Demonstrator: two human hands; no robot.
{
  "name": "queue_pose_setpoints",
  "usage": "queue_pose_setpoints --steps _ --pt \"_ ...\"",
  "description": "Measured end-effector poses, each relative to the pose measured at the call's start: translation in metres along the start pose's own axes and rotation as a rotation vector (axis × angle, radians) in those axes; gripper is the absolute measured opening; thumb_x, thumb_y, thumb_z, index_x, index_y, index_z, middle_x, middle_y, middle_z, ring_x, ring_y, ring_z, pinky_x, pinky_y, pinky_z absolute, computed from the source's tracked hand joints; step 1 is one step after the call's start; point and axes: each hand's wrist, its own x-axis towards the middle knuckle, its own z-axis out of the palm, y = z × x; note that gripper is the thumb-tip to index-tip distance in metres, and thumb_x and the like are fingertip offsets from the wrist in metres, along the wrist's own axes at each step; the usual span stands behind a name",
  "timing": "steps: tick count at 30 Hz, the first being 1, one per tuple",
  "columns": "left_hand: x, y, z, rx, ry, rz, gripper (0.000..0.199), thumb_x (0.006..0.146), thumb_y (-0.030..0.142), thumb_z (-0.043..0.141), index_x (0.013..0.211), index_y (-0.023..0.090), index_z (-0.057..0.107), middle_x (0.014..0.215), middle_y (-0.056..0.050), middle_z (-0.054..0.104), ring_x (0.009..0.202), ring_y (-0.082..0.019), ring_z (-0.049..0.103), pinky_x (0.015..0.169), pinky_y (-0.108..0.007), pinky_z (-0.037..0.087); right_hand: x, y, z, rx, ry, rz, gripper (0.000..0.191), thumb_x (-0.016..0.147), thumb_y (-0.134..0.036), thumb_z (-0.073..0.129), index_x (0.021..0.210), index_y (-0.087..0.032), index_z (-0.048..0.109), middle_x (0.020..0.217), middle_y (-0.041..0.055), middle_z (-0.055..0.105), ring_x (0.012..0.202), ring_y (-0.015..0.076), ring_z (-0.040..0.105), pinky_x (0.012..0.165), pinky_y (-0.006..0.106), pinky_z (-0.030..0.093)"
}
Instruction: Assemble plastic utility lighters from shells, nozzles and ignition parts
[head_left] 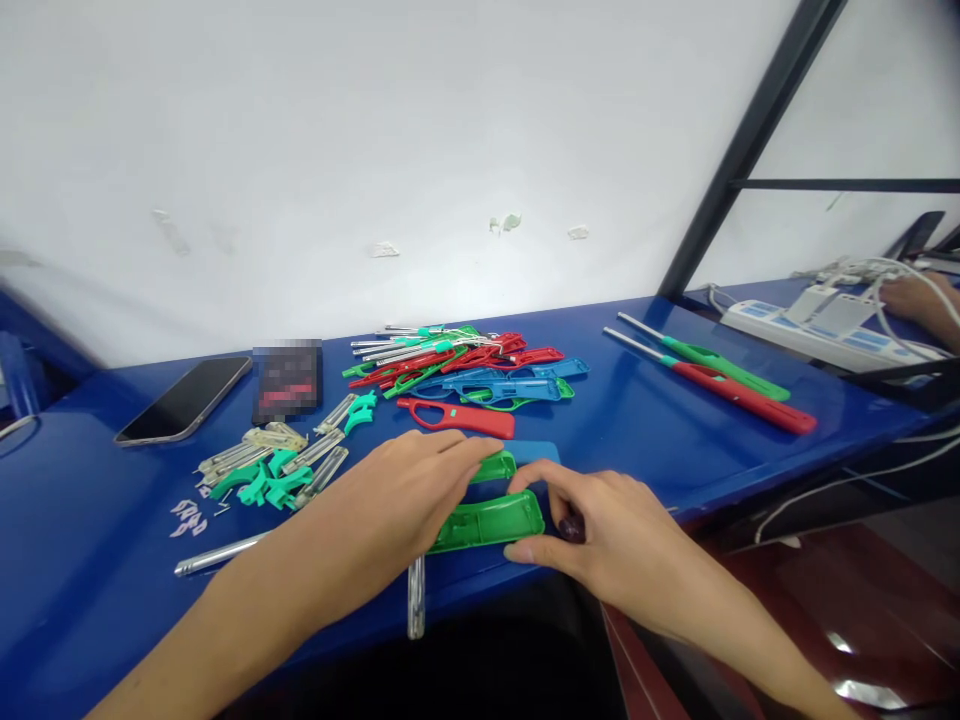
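Near the table's front edge lies a green half shell (491,522), its hollow side up. My left hand (427,485) reaches over its left end, fingers together, and hides what is beneath them. The thumb and forefinger of my right hand (574,515) pinch the shell's right end; a small dark object (572,527) shows by the curled fingers. A second green shell (495,466) is just behind, partly covered by my left fingers, with a blue piece (532,450) beyond. A clear tube (416,597) sticks out below my left hand.
Red, blue and green shells (480,370) with metal rods form a pile behind. Teal triggers (277,480), clear tubes and a phone (187,398) lie left. Two long lighters (739,395) rest right, near a power strip (810,330). Another person's hand (911,298) shows far right.
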Motion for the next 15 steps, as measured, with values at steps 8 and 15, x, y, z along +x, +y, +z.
queue_pose_setpoints --steps 8,15 --pt "0.003 -0.002 0.005 0.248 0.079 -0.119 0.037 0.104 0.006 0.048 0.133 0.020 0.067 0.112 -0.008 0.077 0.098 -0.023 0.075 0.090 -0.036 0.056 0.000 0.004 0.003 -0.015 0.030 -0.040 0.033 0.090 -0.048 0.087 0.118 -0.039 0.072 0.072 -0.0082 0.065 0.064 0.0182 0.059 0.064 0.029 0.033" --pt "-0.027 -0.010 0.007 0.216 0.252 -0.171 0.046 0.104 0.003 0.040 0.143 0.019 0.059 0.129 -0.011 0.071 0.119 -0.029 0.065 0.103 -0.046 0.052 0.000 0.003 0.002 -0.008 0.031 -0.038 0.030 0.090 -0.047 0.086 0.117 -0.040 0.073 0.071 -0.0082 0.065 0.064 0.0180 0.060 0.062 0.028 0.033"
